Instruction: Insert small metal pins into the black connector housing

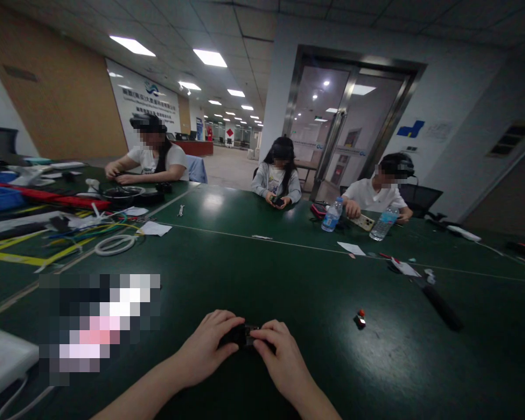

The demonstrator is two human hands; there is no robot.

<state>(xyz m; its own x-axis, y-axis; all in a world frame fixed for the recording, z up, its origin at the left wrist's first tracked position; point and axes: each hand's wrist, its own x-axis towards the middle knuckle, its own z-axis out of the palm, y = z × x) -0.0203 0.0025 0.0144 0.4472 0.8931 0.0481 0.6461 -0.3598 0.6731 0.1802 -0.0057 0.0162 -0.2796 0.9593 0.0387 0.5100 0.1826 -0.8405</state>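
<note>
Close in front of me on the dark green table [289, 280], a small black object [246, 336] sits between my two hands. Its kind is too dark and small to make out. My left hand [210, 343] grips its left end between thumb and fingers. From the other side, my right hand [278, 349] pinches the right end, thumb and fingertips together. Much of the object is hidden by the fingers. To the right lies a small red and black piece [360, 318] with a shiny face, apart from both hands.
Left are a blurred-out area [100, 326], a white box [4, 361], a coiled white cable [116, 245] and loose wires. Three people sit across the table. Two water bottles [332, 216] stand at the far right, with a black-handled tool [440, 306] nearer. A small wrench [181, 210] lies far left.
</note>
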